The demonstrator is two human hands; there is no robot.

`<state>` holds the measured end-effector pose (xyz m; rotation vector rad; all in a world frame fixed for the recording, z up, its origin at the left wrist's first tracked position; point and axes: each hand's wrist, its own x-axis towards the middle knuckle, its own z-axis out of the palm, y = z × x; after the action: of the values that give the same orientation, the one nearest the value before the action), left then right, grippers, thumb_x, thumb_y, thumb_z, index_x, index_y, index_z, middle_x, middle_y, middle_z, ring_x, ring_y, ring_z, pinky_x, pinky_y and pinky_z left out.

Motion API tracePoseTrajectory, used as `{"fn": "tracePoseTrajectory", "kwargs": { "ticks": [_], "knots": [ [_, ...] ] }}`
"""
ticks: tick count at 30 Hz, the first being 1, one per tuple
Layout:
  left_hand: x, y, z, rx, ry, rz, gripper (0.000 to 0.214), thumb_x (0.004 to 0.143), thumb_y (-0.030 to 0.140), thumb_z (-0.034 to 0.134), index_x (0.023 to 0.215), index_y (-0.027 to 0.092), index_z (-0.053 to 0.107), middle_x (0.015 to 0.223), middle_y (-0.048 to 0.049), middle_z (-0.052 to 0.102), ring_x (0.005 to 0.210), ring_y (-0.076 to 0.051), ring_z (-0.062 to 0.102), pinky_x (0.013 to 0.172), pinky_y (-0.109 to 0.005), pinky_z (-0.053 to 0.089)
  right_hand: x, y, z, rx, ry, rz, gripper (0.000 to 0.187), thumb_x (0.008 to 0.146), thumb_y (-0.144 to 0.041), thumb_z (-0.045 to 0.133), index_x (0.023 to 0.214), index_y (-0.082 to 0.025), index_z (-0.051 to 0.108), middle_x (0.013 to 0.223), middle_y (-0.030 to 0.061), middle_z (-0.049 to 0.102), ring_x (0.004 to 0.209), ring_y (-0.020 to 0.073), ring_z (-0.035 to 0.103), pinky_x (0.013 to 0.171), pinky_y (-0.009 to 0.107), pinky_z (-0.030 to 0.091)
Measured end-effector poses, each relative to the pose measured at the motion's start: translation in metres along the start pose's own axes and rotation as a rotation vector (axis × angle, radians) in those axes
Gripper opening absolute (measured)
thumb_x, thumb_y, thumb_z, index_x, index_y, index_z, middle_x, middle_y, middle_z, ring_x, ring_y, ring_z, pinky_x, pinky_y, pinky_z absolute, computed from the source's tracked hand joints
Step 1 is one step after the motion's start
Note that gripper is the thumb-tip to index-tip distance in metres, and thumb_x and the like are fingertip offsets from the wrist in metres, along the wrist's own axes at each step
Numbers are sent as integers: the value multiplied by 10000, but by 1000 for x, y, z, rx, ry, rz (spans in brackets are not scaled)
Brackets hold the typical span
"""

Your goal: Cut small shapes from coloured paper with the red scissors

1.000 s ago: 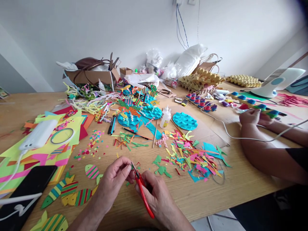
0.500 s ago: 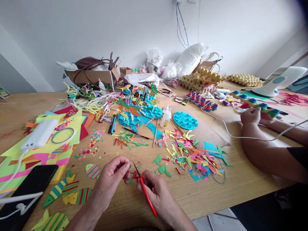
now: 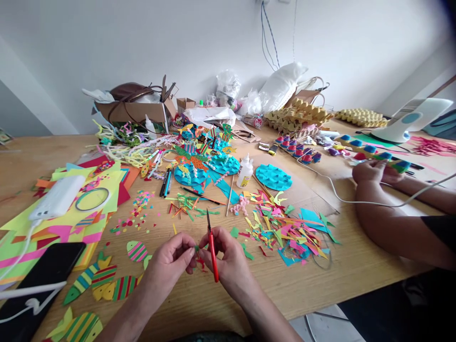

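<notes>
Red-handled scissors (image 3: 213, 254) are in my right hand (image 3: 228, 256), their dark blades pointing up and away from me. The thumb and finger of that hand meet the fingertips of my left hand (image 3: 174, 256). A tiny green scrap of paper (image 3: 197, 248) shows between the fingertips, pinched by my left hand. Small red paper bits (image 3: 202, 264) lie on the table just below. Left of my left hand sits a paper fish (image 3: 137, 251) with pink and green stripes, and several more striped fish (image 3: 124, 288) lie nearer to me.
Paper scraps (image 3: 285, 228) spread to the right. A glue bottle (image 3: 245, 172) stands by a blue egg-carton piece (image 3: 273, 177). Coloured sheets (image 3: 116, 194), a power bank (image 3: 59, 197) and a phone (image 3: 53, 266) lie left. A co-worker's arms (image 3: 377, 213) reach in from the right, near a white cable (image 3: 342, 198).
My right hand has moved up and left to meet my left fingertips. The scissors have swung more upright, blades raised away from the left hand.
</notes>
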<state>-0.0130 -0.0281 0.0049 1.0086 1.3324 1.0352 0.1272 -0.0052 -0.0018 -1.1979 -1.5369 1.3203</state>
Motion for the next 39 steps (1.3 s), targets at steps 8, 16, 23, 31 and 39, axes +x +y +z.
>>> {"fn": "tracePoseTrajectory", "kwargs": {
  "ticks": [8,16,23,31,39],
  "knots": [
    [2,-7,0,40,-39,19,122,656,252,633,645,187,530,488,58,553,461,-117,521,442,-209,428,2,3,3,24,-11,18,97,624,-193,535,657,-196,443,603,-27,483,529,114,408,504,236,342],
    [-4,-5,-9,26,-118,39,224,851,380,444,820,188,557,649,13,589,600,-148,552,525,-232,452,8,1,-5,423,-180,140,261,609,-268,694,720,-195,469,645,-49,522,535,89,422,495,198,347],
    [4,-5,-14,326,-165,142,202,805,279,507,621,196,506,559,57,448,535,-116,416,501,-209,352,7,-2,-7,286,-198,67,280,650,-351,673,695,-200,442,625,-49,472,546,100,403,508,213,344],
    [-2,6,-2,6,-7,176,162,802,281,525,667,195,542,589,46,513,561,-121,482,546,-212,413,-23,12,-2,-184,-91,-101,160,772,-297,489,673,-196,414,591,-42,403,555,118,372,527,229,293],
    [-3,4,5,-31,38,199,147,787,293,549,682,191,559,555,39,524,534,-127,485,535,-222,423,-27,12,5,-250,-82,-130,147,800,-271,473,681,-189,449,558,-44,406,496,103,362,482,214,264]
  ]
}}
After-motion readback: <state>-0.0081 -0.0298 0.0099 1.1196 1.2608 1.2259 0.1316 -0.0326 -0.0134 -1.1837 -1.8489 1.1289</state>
